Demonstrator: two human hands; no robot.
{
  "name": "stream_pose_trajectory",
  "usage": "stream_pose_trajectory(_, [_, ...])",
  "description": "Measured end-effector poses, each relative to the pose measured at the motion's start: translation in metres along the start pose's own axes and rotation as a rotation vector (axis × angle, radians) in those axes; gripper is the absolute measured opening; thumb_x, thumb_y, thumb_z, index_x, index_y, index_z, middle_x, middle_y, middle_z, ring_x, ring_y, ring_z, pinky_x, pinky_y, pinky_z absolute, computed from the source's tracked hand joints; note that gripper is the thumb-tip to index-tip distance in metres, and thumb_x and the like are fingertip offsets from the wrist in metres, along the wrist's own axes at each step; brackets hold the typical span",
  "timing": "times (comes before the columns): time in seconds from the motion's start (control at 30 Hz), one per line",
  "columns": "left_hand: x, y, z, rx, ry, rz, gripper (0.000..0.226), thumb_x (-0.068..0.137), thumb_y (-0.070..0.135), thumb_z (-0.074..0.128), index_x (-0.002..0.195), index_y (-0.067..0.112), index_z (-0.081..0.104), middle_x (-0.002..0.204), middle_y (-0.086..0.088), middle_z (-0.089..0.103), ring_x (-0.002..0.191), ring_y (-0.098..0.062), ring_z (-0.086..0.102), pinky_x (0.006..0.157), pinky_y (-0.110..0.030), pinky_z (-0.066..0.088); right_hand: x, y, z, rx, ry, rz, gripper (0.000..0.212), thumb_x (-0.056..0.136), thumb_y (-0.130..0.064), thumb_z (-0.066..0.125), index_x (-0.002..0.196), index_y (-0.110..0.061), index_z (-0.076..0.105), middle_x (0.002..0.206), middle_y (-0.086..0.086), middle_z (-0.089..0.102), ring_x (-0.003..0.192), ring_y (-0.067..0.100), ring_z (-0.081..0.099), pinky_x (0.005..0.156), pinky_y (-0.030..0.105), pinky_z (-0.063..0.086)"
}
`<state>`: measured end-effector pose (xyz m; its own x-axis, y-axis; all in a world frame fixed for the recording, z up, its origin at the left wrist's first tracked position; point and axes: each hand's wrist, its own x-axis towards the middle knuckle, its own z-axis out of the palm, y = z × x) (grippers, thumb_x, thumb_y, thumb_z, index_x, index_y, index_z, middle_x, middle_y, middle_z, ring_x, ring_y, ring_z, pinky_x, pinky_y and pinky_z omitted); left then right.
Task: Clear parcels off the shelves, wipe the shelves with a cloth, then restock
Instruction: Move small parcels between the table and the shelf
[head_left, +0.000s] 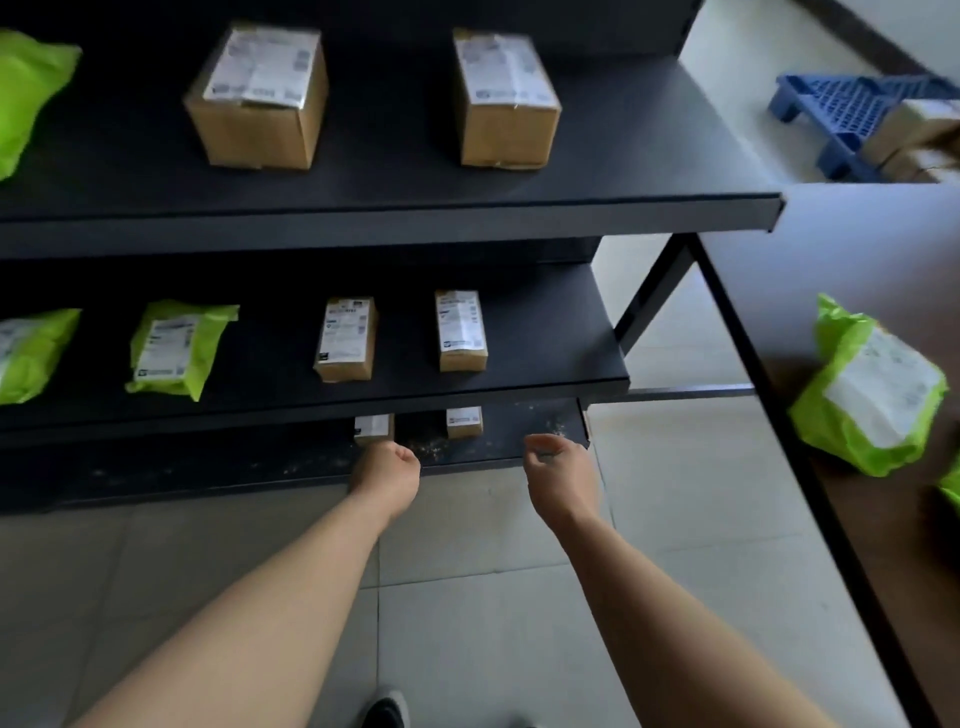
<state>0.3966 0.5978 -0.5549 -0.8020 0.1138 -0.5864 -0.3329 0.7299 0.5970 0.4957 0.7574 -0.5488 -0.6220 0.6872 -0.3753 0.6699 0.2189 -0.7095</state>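
- Top-shelf green bag (26, 98), far left: cut by the left edge.
- Middle-shelf green bag (31, 353), left: cut by the same edge.
- Left small box (373, 428) and right small box (464, 422), bottom level: only their near ends show. The rest is hidden under the middle shelf (545, 322).
- Left hand (387, 475): fingers curled out of sight. Contact with the left small box cannot be told.
- Labels (260, 65): print too blurred to read.
- Blue pallet (852, 109), far right: blurred, partly covered by cartons (919, 135), which the right edge cuts.
- Green sliver (950, 486), right edge: too little to identify.
- Shoe (387, 712): cut by the bottom edge.
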Motion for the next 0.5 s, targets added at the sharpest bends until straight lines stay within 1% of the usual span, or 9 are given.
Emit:
stream_pose_trajectory(0.07, [0.027,-0.020,0.002,0.015,-0.006,-0.008,0.021,0.093,0.014,0.046,0.088,0.006,0.065,0.100,-0.018,0.068,0.091,-0.033,0.064,0.070,-0.028,0.045,0.015,0.008,0.028,0.011,0.000,0.010,0.026,0.092,-0.016,0.054,0.114,-0.014,0.070,0.116,0.000,0.069,0.104,0.014,0.063,0.085,0.015,0.042])
stream_pose_trajectory(0.13, [0.057,-0.043,0.010,0.028,0.006,-0.011,0.023,0.093,0.013,0.046,0.092,0.002,0.067,0.099,-0.020,0.068,0.091,-0.034,0.063,0.075,-0.033,0.050,0.033,0.020,0.060,-0.007,0.000,0.010,0.027,0.091,-0.015,0.054,0.112,-0.014,0.071,0.115,0.002,0.070,0.104,0.016,0.063,0.086,0.018,0.044])
stream_pose_trajectory(0.2, [0.081,-0.059,0.018,0.034,0.026,-0.008,0.021,0.093,0.013,0.048,0.091,0.004,0.066,0.094,-0.021,0.066,0.088,-0.035,0.062,0.079,-0.037,0.052,0.047,0.029,0.081,-0.025,-0.012,0.003,0.027,0.089,-0.014,0.054,0.110,-0.014,0.071,0.113,0.002,0.070,0.102,0.018,0.064,0.085,0.021,0.045])
stream_pose_trajectory(0.23, [0.097,-0.070,0.024,0.028,0.040,-0.005,0.017,0.093,0.013,0.049,0.090,0.007,0.065,0.094,-0.018,0.065,0.086,-0.032,0.060,0.077,-0.035,0.051,0.056,0.038,0.097,-0.035,-0.017,-0.004,0.025,0.088,-0.013,0.055,0.107,-0.013,0.072,0.110,0.004,0.071,0.100,0.020,0.064,0.084,0.022,0.047])
stream_pose_trajectory(0.27, [0.111,-0.079,0.030,0.020,0.046,-0.006,0.014,0.093,0.014,0.051,0.094,0.010,0.065,0.099,-0.014,0.066,0.087,-0.029,0.059,0.075,-0.032,0.048,0.064,0.045,0.110,-0.053,-0.021,-0.015,0.023,0.087,-0.012,0.055,0.102,-0.010,0.072,0.107,0.007,0.071,0.098,0.023,0.065,0.083,0.026,0.050])
stream_pose_trajectory(0.3, [0.127,-0.090,0.037,0.009,0.050,-0.005,0.015,0.093,0.014,0.053,0.103,0.011,0.063,0.106,-0.010,0.065,0.091,-0.026,0.058,0.076,-0.030,0.045,0.075,0.053,0.125,-0.074,-0.017,-0.031,0.021,0.086,-0.011,0.055,0.098,-0.005,0.071,0.103,0.011,0.071,0.096,0.028,0.065,0.083,0.033,0.052])
stream_pose_trajectory(0.33, [0.142,-0.099,0.043,-0.003,0.050,-0.006,0.021,0.093,0.015,0.055,0.112,0.011,0.061,0.113,-0.008,0.062,0.094,-0.024,0.056,0.077,-0.028,0.043,0.084,0.060,0.138,-0.087,-0.011,-0.043,0.019,0.085,-0.010,0.056,0.095,-0.003,0.070,0.100,0.014,0.071,0.095,0.031,0.064,0.083,0.038,0.052])
stream_pose_trajectory(0.4, [0.168,-0.113,0.054,-0.020,0.054,0.003,0.033,0.092,0.016,0.058,0.125,0.012,0.054,0.123,-0.007,0.057,0.094,-0.020,0.053,0.079,-0.027,0.041,0.102,0.073,0.160,-0.101,-0.004,-0.061,0.018,0.086,-0.010,0.057,0.094,-0.006,0.072,0.101,0.012,0.071,0.095,0.029,0.064,0.084,0.038,0.051])
stream_pose_trajectory(0.5, [0.207,-0.131,0.069,-0.022,0.102,0.014,0.041,0.091,0.019,0.061,0.130,0.016,0.050,0.128,-0.007,0.054,0.092,-0.019,0.050,0.077,-0.027,0.040,0.130,0.095,0.193,-0.123,0.006,-0.067,0.021,0.087,-0.014,0.058,0.103,-0.015,0.073,0.109,0.009,0.069,0.101,0.027,0.062,0.086,0.034,0.050])
